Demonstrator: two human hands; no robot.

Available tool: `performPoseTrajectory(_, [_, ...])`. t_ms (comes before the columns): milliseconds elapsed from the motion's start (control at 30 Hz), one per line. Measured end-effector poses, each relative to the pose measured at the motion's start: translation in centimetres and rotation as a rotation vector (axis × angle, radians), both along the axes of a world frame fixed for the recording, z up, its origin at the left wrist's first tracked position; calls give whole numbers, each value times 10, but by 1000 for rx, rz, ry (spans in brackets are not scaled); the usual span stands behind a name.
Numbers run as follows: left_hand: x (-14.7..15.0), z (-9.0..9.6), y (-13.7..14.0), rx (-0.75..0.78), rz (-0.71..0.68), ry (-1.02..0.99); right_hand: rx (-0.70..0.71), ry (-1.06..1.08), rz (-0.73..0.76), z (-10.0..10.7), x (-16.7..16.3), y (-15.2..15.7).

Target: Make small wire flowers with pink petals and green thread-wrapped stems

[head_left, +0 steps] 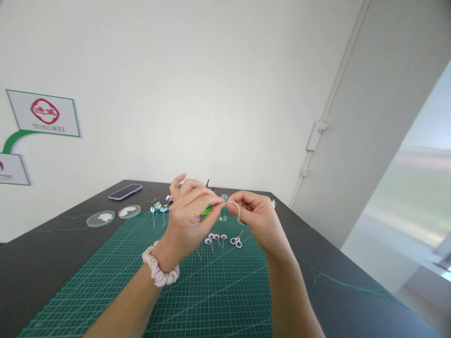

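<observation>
Above the cutting mat [214,291], my left hand [190,206] and my right hand [255,213] meet almost fingertip to fingertip. Thumb and forefinger of the left pinch a thin green strand, mostly hidden by the fingers. The right is pinched on a pale strand [240,215], which curls down in a loop below its fingertips. Whether the two strands are joined I cannot tell. Behind the fingers stands a clear spool of green thread [223,213], partly covered. A bright green item [206,211] shows beside the left fingers. A scrunchie [160,270] circles the left wrist.
Small pink flower pieces on wires [216,238] lie near white-handled scissors [237,241]. Pale blue flower pieces [159,208] are at left. Two clear dishes [92,221] hold white material. A phone [125,191] lies farther back. Loose green thread [347,283] trails at right.
</observation>
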State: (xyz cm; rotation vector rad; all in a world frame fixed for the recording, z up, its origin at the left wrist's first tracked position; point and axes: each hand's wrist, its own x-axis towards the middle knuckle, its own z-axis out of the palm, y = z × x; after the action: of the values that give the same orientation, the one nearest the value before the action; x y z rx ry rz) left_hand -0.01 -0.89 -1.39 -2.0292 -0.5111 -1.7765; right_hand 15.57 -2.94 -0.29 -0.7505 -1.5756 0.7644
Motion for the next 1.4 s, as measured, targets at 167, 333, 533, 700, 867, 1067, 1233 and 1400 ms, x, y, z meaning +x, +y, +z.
performPoseTrajectory(167, [0,0,2,-12,29,-21,17,-18,-25,-1,-3,-4])
performPoseTrajectory(333, [1,0,2,-9,42,8,99,-93,-136,-1,-4,-11])
performPoseTrajectory(533, [0,0,2,-7,41,65,169,-164,-282,0,-2,-16])
performPoseTrajectory(700, [-1,-1,2,-16,44,126,193,-162,-307,1,0,-13])
performPoseTrajectory(867, [-2,0,2,0,14,144,179,-136,-314,0,0,-11])
performPoseTrajectory(1067, [-3,1,1,-22,-6,174,170,-114,-295,0,0,-7])
performPoseTrajectory(1233, [-3,1,1,-19,-32,171,155,-81,-243,0,0,-6])
performPoseTrajectory(1400, [-2,0,2,-23,-38,158,166,-74,-233,0,1,-8])
